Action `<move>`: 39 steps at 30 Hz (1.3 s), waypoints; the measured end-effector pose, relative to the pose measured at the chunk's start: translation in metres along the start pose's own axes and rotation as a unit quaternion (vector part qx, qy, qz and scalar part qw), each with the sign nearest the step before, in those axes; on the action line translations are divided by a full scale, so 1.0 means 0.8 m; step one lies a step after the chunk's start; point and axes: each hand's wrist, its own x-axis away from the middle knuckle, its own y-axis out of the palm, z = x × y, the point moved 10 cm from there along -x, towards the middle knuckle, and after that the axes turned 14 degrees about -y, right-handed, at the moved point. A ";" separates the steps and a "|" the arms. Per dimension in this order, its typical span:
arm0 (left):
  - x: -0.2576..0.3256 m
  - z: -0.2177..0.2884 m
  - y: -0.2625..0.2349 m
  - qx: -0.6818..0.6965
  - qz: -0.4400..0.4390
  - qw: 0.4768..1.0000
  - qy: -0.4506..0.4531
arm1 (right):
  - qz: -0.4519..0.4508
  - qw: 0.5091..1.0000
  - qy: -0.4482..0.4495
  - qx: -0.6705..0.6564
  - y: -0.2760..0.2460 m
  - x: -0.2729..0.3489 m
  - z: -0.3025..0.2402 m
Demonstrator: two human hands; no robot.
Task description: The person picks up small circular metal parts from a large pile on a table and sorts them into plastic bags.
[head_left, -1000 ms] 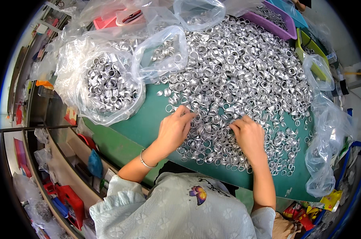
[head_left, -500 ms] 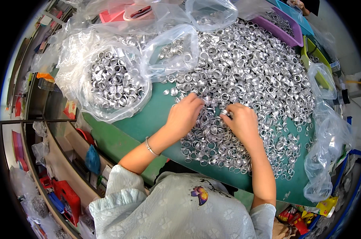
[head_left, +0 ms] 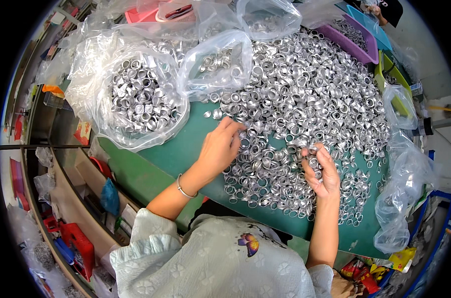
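A broad heap of silver-coloured metal rings [head_left: 310,94] covers much of the green tabletop [head_left: 198,124]. At the heap's left edge is my left hand [head_left: 219,149], its fingers bent and close together at the rings; whatever lies between their tips is hidden. My right hand [head_left: 326,174] is turned with its palm inward, over the nearer part of the heap. Its fingers curl around a few rings [head_left: 313,162]. To the left of my left hand, a clear plastic bag [head_left: 180,126] stands open with many chunky rings [head_left: 143,94] inside.
Behind my hands lies another open clear bag [head_left: 185,74] with a few rings. A purple bin [head_left: 372,42] and a lime-green bin [head_left: 382,79] stand at the far right. Crumpled plastic [head_left: 402,198] hangs along the right edge. Another person's hand [head_left: 374,11] shows far right.
My right hand has moved right and nearer to me, turning its palm inward with rings in its fingers. My left hand has shifted slightly left.
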 end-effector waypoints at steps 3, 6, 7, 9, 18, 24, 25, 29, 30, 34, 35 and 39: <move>0.000 -0.005 -0.006 -0.021 -0.003 1.000 -0.020 | 0.042 0.969 -0.008 0.242 -0.019 0.004 -0.011; 0.000 -0.009 -0.010 -0.055 -0.008 0.998 -0.027 | 0.064 0.837 -0.060 0.541 -0.024 0.011 -0.044; 0.000 -0.010 -0.009 -0.057 -0.004 0.998 -0.015 | 0.043 0.885 -0.039 0.463 -0.014 0.013 -0.039; 0.000 -0.013 -0.006 -0.060 0.004 0.998 0.011 | 0.020 0.960 -0.035 0.276 0.000 0.015 -0.025; -0.005 -0.027 -0.003 -0.156 -0.001 0.988 -0.003 | -0.034 0.981 0.070 -0.178 0.060 0.004 0.025; 0.009 -0.045 -0.030 0.014 -0.058 0.996 -0.062 | -0.050 0.970 0.038 -0.236 0.051 0.007 0.033; 0.013 -0.035 -0.029 0.025 -0.071 0.997 -0.029 | -0.058 0.968 0.051 -0.240 0.055 0.008 0.037; 0.018 -0.021 -0.032 -0.002 -0.046 0.999 0.000 | -0.068 0.964 0.055 -0.252 0.062 0.015 0.038; 0.019 -0.034 -0.031 0.043 -0.055 0.997 -0.039 | -0.073 0.963 0.048 -0.254 0.062 0.018 0.036; 0.055 -0.054 0.011 0.442 -0.227 0.806 -0.321 | 0.098 0.951 0.019 -0.292 0.049 0.031 0.035; 0.070 -0.046 0.026 0.528 -0.267 0.717 -0.368 | 0.152 0.935 0.027 -0.320 0.051 0.036 0.038; 0.093 -0.038 0.042 0.639 -0.247 0.621 -0.382 | 0.047 0.964 0.043 -0.256 0.062 0.052 0.046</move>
